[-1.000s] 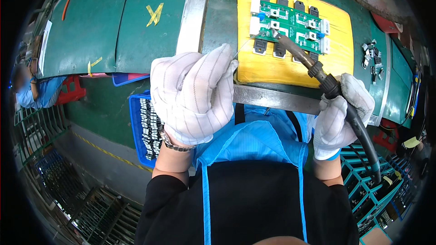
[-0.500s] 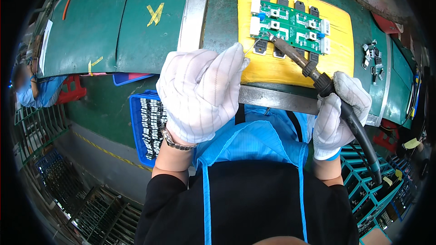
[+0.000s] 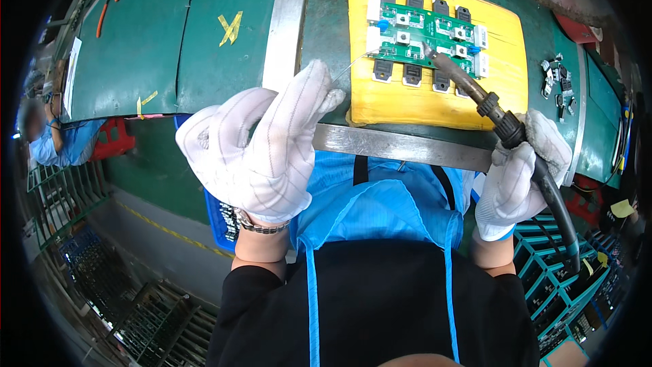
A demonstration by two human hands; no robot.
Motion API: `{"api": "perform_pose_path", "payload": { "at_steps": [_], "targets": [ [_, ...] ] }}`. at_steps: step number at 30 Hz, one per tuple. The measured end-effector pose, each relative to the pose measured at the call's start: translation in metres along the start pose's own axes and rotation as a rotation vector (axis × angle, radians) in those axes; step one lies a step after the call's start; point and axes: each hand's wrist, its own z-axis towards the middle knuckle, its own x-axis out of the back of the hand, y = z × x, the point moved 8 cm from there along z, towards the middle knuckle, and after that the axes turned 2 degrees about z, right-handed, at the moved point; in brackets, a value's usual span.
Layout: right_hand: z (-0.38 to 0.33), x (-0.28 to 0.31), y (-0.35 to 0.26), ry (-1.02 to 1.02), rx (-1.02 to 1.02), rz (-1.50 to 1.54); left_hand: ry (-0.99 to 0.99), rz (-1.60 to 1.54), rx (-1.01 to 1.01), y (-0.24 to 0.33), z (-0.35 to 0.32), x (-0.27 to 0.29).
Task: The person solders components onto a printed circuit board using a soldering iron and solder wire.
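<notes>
On a yellow pad [image 3: 380, 109], the green circuit board [image 3: 429, 30] lies flat, its long axis running left to right, ahead and to the right of the left hand [image 3: 265, 153], whose fingertips are the nearer and pinch a thin wire [image 3: 353, 64] reaching toward the board's left end. The right hand [image 3: 506, 190], rightward and closer to the person, has its fingers closed around a soldering iron [image 3: 465, 83], tip at the board's near middle; contact of tip or wire cannot be confirmed. Below, at left, a blue bin [image 3: 216, 228], partly hidden by the left hand, contains small black-and-white parts [image 3: 229, 220].
</notes>
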Motion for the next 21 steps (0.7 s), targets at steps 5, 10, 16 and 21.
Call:
{"api": "perform_pose_path", "payload": {
  "at_steps": [5,10,16,21],
  "targets": [
    [0.002,-0.01,-0.004,-0.092,0.033,0.043,0.008,-0.065,-0.109,0.012,0.006,-0.012],
    [0.003,-0.014,-0.011,-0.143,0.122,-0.008,-0.035,-0.143,-0.145,0.02,0.006,-0.021],
    [0.005,-0.016,-0.015,-0.167,0.157,-0.047,-0.033,-0.155,-0.131,0.019,0.006,-0.027],
    [0.005,-0.016,-0.015,-0.172,0.158,-0.064,-0.018,-0.168,-0.145,0.023,0.01,-0.025]
  ]
}}
